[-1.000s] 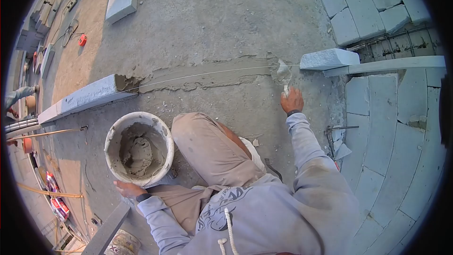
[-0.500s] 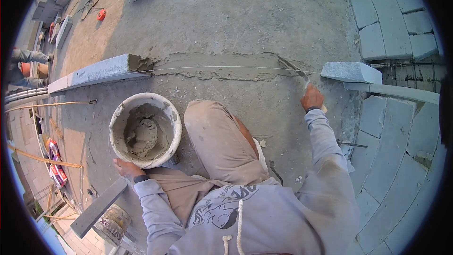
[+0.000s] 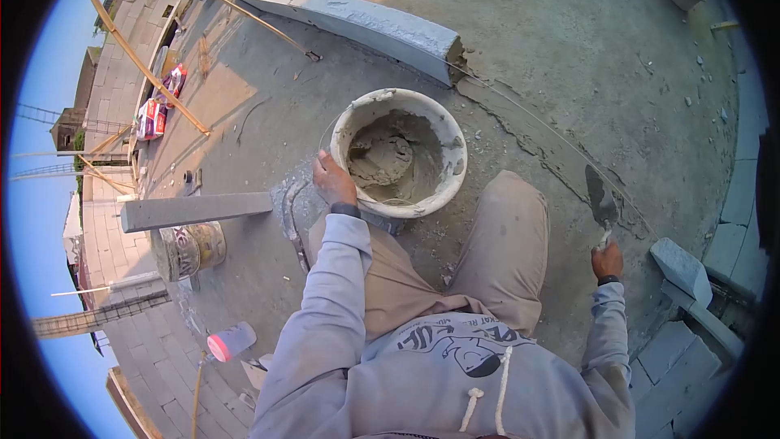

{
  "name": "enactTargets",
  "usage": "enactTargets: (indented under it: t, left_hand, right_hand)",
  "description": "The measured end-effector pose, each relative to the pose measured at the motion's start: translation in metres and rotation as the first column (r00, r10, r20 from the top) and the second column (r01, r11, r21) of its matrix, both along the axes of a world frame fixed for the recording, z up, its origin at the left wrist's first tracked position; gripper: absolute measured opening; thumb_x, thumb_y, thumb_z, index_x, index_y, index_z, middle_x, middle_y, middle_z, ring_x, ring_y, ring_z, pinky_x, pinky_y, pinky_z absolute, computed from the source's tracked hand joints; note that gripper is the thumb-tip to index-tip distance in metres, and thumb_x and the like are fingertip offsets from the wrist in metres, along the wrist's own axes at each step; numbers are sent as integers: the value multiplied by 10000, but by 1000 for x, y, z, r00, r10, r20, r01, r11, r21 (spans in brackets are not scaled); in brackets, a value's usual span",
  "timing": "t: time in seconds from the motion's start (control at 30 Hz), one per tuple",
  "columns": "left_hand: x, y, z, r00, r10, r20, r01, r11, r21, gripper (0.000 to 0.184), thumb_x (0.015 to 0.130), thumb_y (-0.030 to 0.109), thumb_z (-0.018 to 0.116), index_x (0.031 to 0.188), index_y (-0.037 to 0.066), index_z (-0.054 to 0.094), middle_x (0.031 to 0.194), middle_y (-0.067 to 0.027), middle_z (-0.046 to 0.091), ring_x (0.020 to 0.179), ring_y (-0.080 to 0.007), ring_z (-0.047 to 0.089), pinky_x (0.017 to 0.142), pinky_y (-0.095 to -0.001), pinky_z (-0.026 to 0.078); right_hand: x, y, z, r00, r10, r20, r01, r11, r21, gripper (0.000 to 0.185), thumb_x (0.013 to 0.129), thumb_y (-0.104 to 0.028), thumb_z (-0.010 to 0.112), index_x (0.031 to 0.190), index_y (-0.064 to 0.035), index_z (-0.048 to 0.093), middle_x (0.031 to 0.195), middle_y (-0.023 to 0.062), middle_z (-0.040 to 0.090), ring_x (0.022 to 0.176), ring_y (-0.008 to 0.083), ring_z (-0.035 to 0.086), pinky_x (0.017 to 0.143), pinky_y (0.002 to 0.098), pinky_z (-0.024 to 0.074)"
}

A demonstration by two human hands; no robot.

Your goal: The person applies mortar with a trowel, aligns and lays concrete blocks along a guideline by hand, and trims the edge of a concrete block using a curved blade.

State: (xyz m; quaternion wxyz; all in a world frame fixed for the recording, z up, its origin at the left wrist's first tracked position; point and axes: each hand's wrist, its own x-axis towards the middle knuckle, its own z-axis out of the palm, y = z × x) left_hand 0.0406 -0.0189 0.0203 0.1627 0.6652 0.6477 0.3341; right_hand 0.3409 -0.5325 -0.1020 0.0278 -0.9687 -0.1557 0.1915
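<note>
Mortar strip (image 3: pixel 552 154), bearing no block, runs from long block (image 3: pixel 374 24) toward short block (image 3: pixel 681 267); more remains in the bucket (image 3: pixel 457 150). Our right hand (image 3: pixel 607 262) wraps its fingers round the trowel (image 3: pixel 601 197); our left hand (image 3: pixel 335 180) touches the bucket, grip unclear.

Grey printed hoodie (image 3: pixel 455 374), white drawstrings (image 3: pixel 502 390), beige trousers (image 3: pixel 508 244), dark wristband (image 3: pixel 345 210)

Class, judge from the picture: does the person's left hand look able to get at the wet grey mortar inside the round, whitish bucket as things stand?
Probably yes: the left hand is right at the rim of the bucket, whose top is open, with nothing covering the mortar.
</note>
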Motion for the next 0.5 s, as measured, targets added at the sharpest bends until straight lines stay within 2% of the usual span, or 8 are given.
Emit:
enactTargets:
  t: [0.1, 0.13, 0.2, 0.27, 0.33, 0.4, 0.47, 0.5]
  left_hand:
    - [-2, 20, -2, 1000, 5, 20, -5, 1000, -4, 491, 962, 398, 366, 934, -27, 612, 919, -279, 612, 877, -453, 569, 771, -485, 421]
    - [-4, 23, -1, 1000, 17, 7, -16, 999, -33, 478, 961, 395, 370, 941, -13, 617, 919, -268, 618, 878, -446, 574, 773, -485, 424]
    - [-14, 23, 2, 1000, 21, 21, -19, 997, -69, 464, 958, 399, 373, 954, 9, 624, 922, -252, 626, 882, -435, 582, 777, -483, 430]
    - [-24, 22, 4, 997, 7, 82, -2, 998, -68, 463, 957, 410, 371, 965, 26, 629, 929, -240, 634, 891, -424, 589, 779, -479, 436]
    - [-29, 22, 13, 992, 2, 125, 12, 994, -112, 482, 945, 425, 385, 1038, 31, 647, 991, -222, 648, 948, -387, 601, 835, -440, 442]
    - [-33, 16, 24, 984, 30, 175, 1, 984, -176, 513, 946, 443, 369, 1097, 44, 652, 1071, -216, 642, 1017, -366, 596, 882, -420, 438]
    - [-32, 16, 22, 981, 20, 191, 12, 986, -164, 517, 950, 467, 357, 1080, 55, 640, 1052, -230, 635, 1002, -394, 588, 860, -444, 439]
    - [-34, 15, 22, 980, 10, 198, 24, 986, -167, 520, 952, 479, 351, 1072, 60, 633, 1043, -237, 631, 994, -409, 583, 850, -456, 439]
  right_hand:
    - [4, 69, 0, 943, 331, 26, -330, 921, 206, 466, 713, -252, 701, 1104, -29, 580, 876, 209, 650, 859, 414, 616, 760, 494, 486]
    - [3, 109, 24, 912, 410, 8, -392, 867, 308, 441, 698, -249, 706, 1070, -41, 590, 845, 204, 641, 830, 414, 611, 736, 485, 487]
    - [-2, 182, 58, 847, 513, 138, -523, 760, 387, 402, 701, -252, 705, 1027, -44, 594, 833, 204, 637, 816, 409, 611, 722, 479, 488]
    - [-12, 265, 111, 759, 642, 103, -634, 696, 337, 366, 713, -238, 698, 1004, -43, 591, 816, 192, 640, 788, 404, 616, 702, 482, 490]
    - [-25, 327, 144, 633, 771, 75, -754, 591, 288, 353, 723, -235, 697, 997, -41, 590, 889, 185, 637, 841, 376, 615, 730, 473, 488]
    - [-58, 369, 176, 498, 836, 229, -850, 419, 319, 360, 739, -234, 691, 1022, -38, 589, 986, 180, 617, 923, 354, 595, 780, 446, 483]
    - [-96, 401, 191, 449, 839, 307, -864, 320, 388, 362, 753, -231, 682, 1038, -29, 585, 1050, 184, 591, 980, 348, 569, 831, 433, 469]
    - [-120, 413, 191, 431, 857, 283, -835, 260, 486, 364, 761, -222, 673, 1051, -24, 579, 1037, 189, 593, 977, 358, 568, 838, 438, 466]
